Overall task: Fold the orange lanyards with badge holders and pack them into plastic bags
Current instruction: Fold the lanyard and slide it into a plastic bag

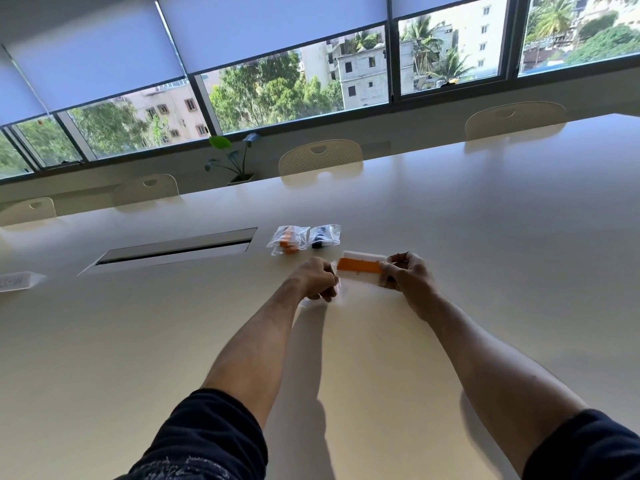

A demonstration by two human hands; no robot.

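Both hands out over the bench, about mid-width. Lanyard folded into a flat orange bar, held between the two hands just above the surface; long axis runs left-right, tilted slightly so the right end sits a bit nearer. It lies against a pale clear holder, same orientation. Right hand: fingers curled, pinching the right end of the bundle. Left hand: fingers clenched on the left end, with clear film, likely a bag, trailing below it; can't tell exactly what's in the pinch. Beyond the hands, touching side by side: packed bag with orange contents on the left, packed bag with black contents on the right. Both are near the held bundle but apart from it. Cable slot recessed in the bench to the left, well apart. White label card at the far left edge. Open bench to the right of the hands and all the way back toward the person. Far bench edge lined with chairs; a plant sits behind it under the window.
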